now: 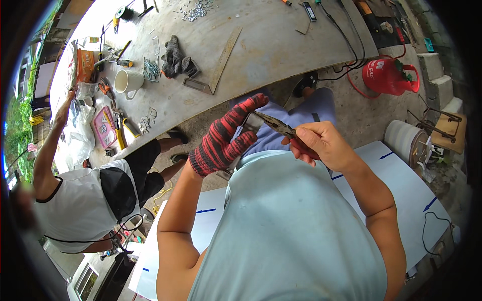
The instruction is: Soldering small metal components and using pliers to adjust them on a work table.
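My left hand [223,135] wears a red-and-black striped knit glove. Its fingers stretch out, with the thumb held apart from them. In my bare right hand [321,145] are needle-nose pliers [273,124], gripped by their red handles. The jaws point left toward the gap between my gloved thumb and fingers. A thin, wire-like dark piece [245,119] shows at the jaw tips; whether it touches the glove I cannot tell. Both hands are above my lap, in front of the metal table [271,55].
On the table lie a metal square [223,62], dark gloves [173,56], a white mug [128,83], screws [151,70] and several pliers [120,128]. A co-worker [85,205] reaches over the table at left. A red gas cylinder [389,77] stands beyond its right end.
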A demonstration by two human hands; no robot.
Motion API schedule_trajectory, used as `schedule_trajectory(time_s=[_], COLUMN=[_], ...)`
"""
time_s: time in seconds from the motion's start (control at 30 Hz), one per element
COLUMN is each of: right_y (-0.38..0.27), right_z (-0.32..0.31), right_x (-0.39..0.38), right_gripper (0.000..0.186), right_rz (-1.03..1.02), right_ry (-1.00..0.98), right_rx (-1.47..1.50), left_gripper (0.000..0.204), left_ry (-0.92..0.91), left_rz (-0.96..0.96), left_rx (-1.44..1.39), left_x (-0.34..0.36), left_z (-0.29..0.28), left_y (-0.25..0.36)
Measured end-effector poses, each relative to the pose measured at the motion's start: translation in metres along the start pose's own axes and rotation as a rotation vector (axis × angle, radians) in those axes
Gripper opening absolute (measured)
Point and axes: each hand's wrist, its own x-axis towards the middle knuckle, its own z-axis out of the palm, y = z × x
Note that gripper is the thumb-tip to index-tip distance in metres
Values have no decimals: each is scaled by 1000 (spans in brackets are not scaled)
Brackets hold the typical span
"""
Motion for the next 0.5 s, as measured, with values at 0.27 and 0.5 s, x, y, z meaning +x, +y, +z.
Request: schedule_trajectory(time_s=[0.27, 0.5], right_y=[1, -8], right_z=[2, 5], right_x=[-6, -12], right_gripper=[44, 42], right_rz=[-17, -62], right_ry=[25, 25], right_rx=[-67, -122], left_gripper=[66, 68], left_ry=[-83, -78], left_rz=[189, 129], left_rx=[266, 236], left_x=[-2, 0], left_z=[-3, 3], left_y=[-8, 7])
